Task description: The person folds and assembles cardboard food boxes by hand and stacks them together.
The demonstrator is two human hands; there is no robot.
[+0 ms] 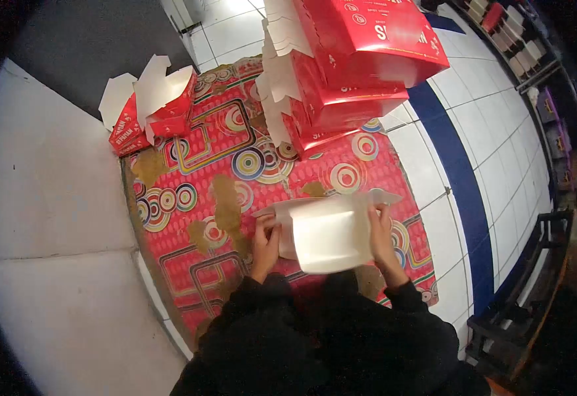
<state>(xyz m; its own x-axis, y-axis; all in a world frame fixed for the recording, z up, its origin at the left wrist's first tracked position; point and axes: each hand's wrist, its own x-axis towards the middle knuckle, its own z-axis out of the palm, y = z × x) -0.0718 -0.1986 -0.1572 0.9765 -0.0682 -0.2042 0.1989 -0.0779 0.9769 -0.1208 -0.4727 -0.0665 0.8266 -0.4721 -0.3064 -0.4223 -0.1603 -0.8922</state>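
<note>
A partly folded cardboard takeaway box (331, 239) is in front of me, its plain white inner side facing up. My left hand (266, 247) grips its left edge, fingers curled and thumb bent inward. My right hand (383, 243) holds the right side, with the fingers closed over the edge. A flap spreads out along the far side of the box. Its outer faces are turned away from me and hidden. Below the box is a red patterned mat (202, 198).
Tall stacks of flat red and white cartons (367, 66) stand beyond my hands. Folded red boxes (163, 112) with raised white flaps sit at the far left by a pale wall (51, 198). White tiles with a blue stripe (456, 191) run along the right, near dark shelving (526, 297).
</note>
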